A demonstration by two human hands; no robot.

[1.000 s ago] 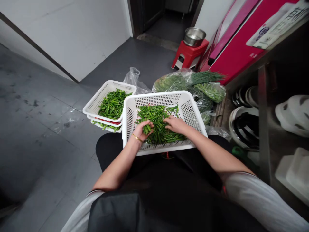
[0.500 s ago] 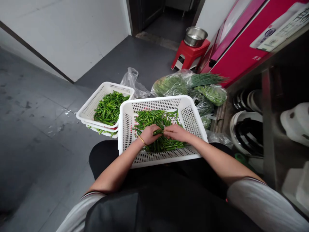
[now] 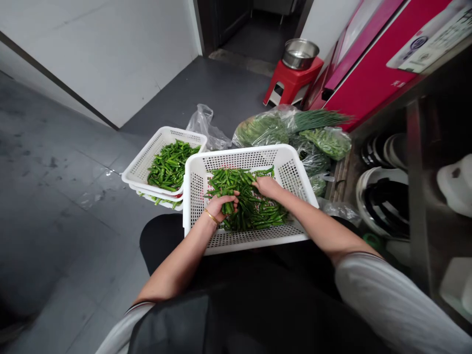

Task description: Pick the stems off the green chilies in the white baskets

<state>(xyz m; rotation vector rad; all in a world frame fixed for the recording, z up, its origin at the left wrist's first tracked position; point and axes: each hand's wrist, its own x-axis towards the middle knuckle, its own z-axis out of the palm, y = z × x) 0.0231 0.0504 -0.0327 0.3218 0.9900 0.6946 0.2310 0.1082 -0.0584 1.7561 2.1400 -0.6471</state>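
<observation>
Your left hand (image 3: 222, 205) closes its grip on green chillies (image 3: 258, 211) in the white basket (image 3: 243, 239) on your lap, the grip of your right hand (image 3: 267, 187) cannot be told, and the cabinet label (image 3: 431, 42) is illegible.

A white basket (image 3: 295, 172) rests on the person's lap, filled with green chillies (image 3: 254, 211). The left hand (image 3: 221, 206) curls around a bunch of them; the right hand (image 3: 267, 187) lies flat on the pile farther back. To the left, a stack of baskets (image 3: 143, 167) sits on the floor; bagged greens (image 3: 324, 140) lie behind
</observation>
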